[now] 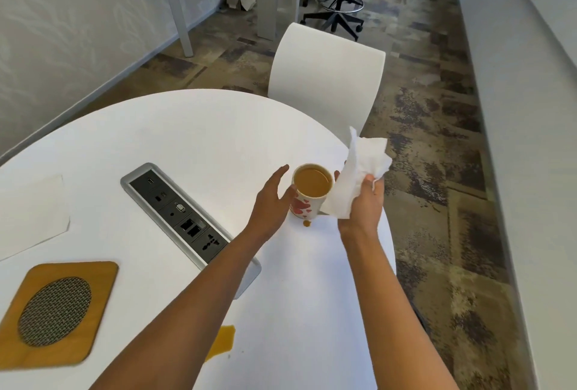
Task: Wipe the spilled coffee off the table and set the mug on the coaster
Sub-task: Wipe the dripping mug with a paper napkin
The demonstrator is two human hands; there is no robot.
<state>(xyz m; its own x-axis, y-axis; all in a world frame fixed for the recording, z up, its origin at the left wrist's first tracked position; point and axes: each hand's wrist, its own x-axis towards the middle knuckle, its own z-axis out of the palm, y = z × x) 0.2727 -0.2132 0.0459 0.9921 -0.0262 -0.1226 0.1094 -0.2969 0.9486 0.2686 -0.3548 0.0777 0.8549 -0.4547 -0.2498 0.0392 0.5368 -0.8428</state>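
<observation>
On the white bench (193, 139), the open left hand (271, 199) should grip the full mug (310, 192) low and lift level, while right-hand fingers (370, 182) pinch the napkin (359, 171) for the drip (307, 223).

Left hand (271, 199) spread open beside the full mug (310, 191); right hand (363, 202) clutches a crumpled tissue (359, 171).

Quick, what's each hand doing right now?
Left hand: open, beside the mug, not gripping.
Right hand: closed on a napkin.
</observation>
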